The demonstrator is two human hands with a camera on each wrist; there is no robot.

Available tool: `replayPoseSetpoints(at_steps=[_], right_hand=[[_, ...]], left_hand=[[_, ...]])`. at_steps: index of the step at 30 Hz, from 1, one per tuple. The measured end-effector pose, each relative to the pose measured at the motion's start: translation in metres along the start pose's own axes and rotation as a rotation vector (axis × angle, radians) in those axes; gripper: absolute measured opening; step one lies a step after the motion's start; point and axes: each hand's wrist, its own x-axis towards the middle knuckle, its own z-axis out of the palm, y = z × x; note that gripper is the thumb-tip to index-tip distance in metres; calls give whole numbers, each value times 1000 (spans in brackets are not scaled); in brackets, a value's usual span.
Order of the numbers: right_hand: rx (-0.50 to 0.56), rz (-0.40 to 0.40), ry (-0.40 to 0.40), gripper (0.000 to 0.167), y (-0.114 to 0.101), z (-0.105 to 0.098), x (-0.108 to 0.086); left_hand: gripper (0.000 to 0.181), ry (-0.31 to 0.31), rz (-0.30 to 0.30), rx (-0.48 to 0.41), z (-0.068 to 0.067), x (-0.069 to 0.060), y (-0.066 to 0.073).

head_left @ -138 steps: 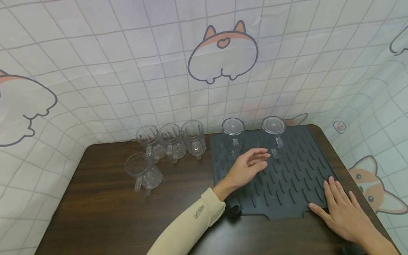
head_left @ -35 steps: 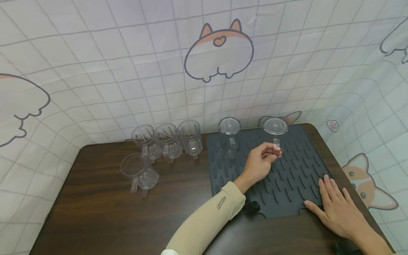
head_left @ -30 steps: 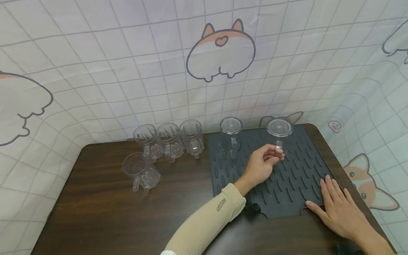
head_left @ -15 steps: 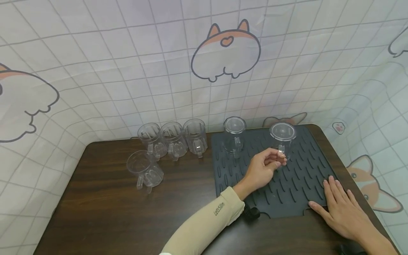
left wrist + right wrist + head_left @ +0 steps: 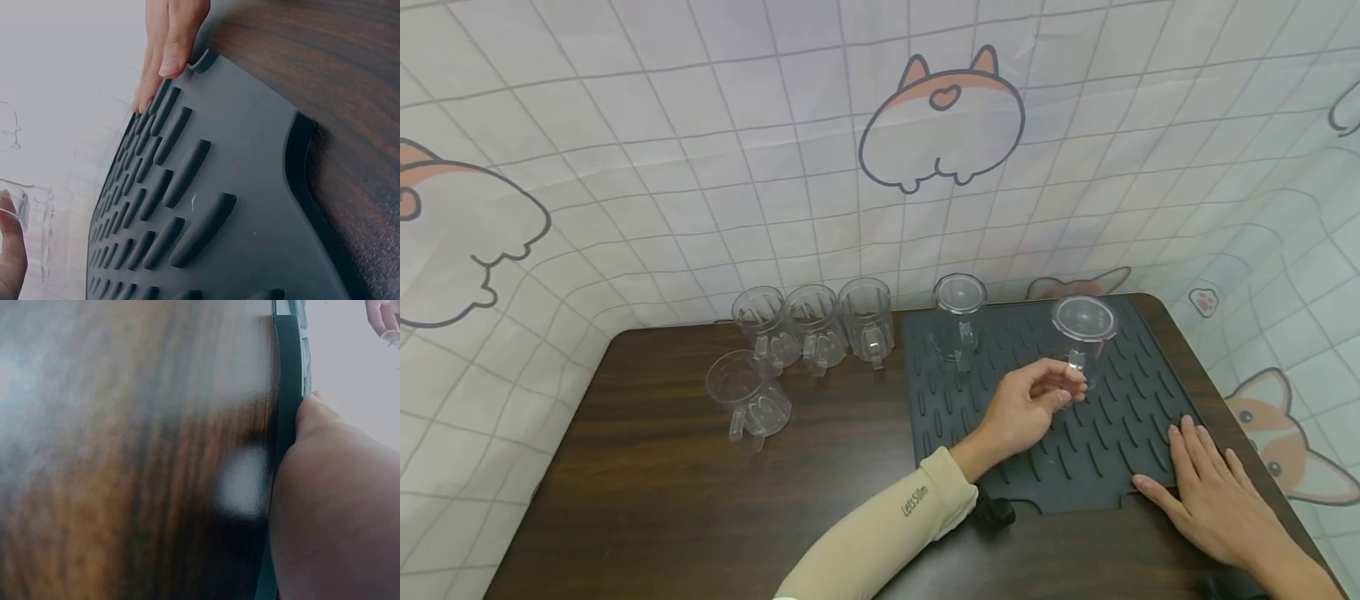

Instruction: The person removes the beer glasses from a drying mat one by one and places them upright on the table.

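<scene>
My left hand [image 5: 1026,404] pinches the handle of a clear glass mug [image 5: 1084,321], which is upside down over the far right part of the dark ribbed mat [image 5: 1067,497]. Whether its rim touches the mat I cannot tell. At the left edge of the left wrist view, the fingers [image 5: 11,250] show against the mug's clear handle. A second glass mug [image 5: 959,302] stands upside down at the mat's far left. My right hand [image 5: 1217,496] lies with straight fingers on the mat's near right corner; its thumb side fills the right of the right wrist view.
Left of the mat, a row of three upright glass mugs [image 5: 867,321] stands by the tiled-pattern backdrop [image 5: 775,192]. One more upright mug [image 5: 748,396] is in front of them on the dark wooden table [image 5: 662,500]. The backdrop also borders the table's right side.
The left hand, loosely open at first, has taken hold of the right-hand mug's handle. That mug has shifted nearer to me and slightly right. The right hand has stayed on the mat.
</scene>
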Motion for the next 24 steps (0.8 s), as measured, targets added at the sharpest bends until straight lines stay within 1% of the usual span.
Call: replayPoseSetpoints(at_steps=[6, 12, 19, 24], right_hand=[[-6, -4, 12, 95, -1, -1, 0], [-20, 1, 15, 95, -2, -4, 2], [-22, -4, 33, 95, -1, 1, 3], [-26, 2, 24, 95, -2, 0, 3]], left_hand=[[23, -19, -15, 1, 0, -6, 5], [24, -55, -26, 5, -1, -13, 8], [22, -72, -14, 19, -1, -21, 9], [21, -84, -17, 26, -3, -26, 9]])
